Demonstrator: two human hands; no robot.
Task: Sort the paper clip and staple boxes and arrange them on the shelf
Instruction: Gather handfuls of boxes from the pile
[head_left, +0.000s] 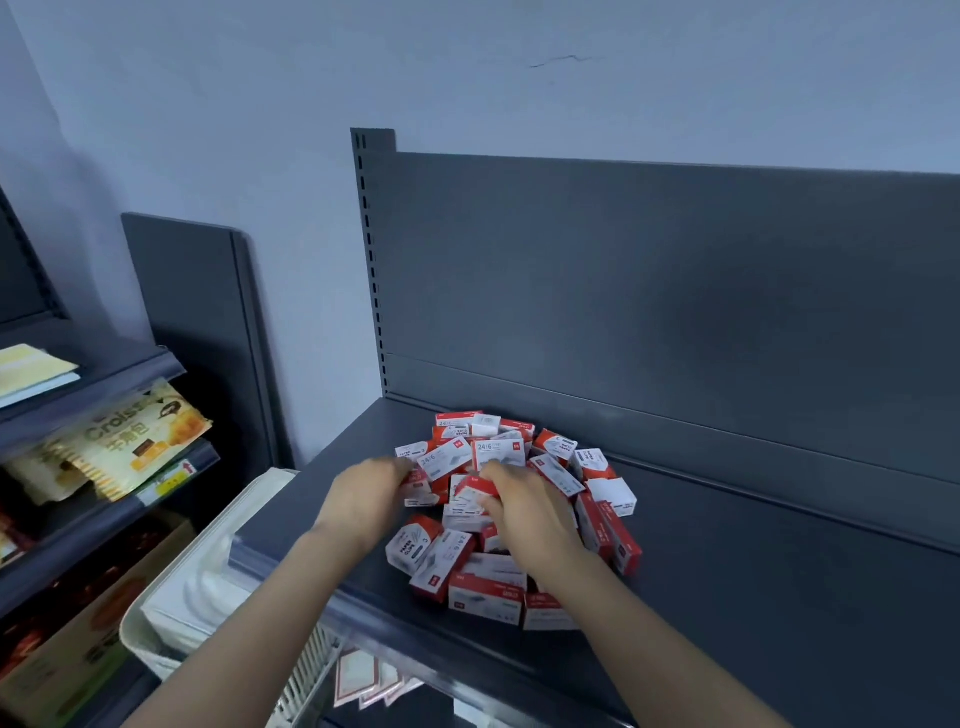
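1. right hand (524, 512): back turned upward, over the middle of the heap; fingers curled round a red-and-white box (470, 491) whose label cannot be read.
2. left hand (366, 499): at the heap's left edge, fingertips in among the boxes. It is motion-blurred, so I cannot tell whether it grips one.
3. pile of boxes (597, 499): small red-and-white cartons, jumbled at all angles, some flat and some on edge. They lie unsorted on the shelf, toward its left end, between front lip and back.
4. staple box (498, 453): marked 24/6, face up near the top of the pile, just beyond the right hand's fingers.
5. paper clip box (413, 545): marked PAPER CLIPS, tilted, at the pile's near left edge, between the two forearms.
6. shelf (753, 597): dark grey metal, carrying the whole pile.
7. back panel (675, 312): dark grey, upright behind the shelf, with a slotted upright (370, 260) at its left edge.
8. white basket (156, 639): below and left of the shelf.
9. croissant packet (140, 436): on the neighbouring rack at far left.
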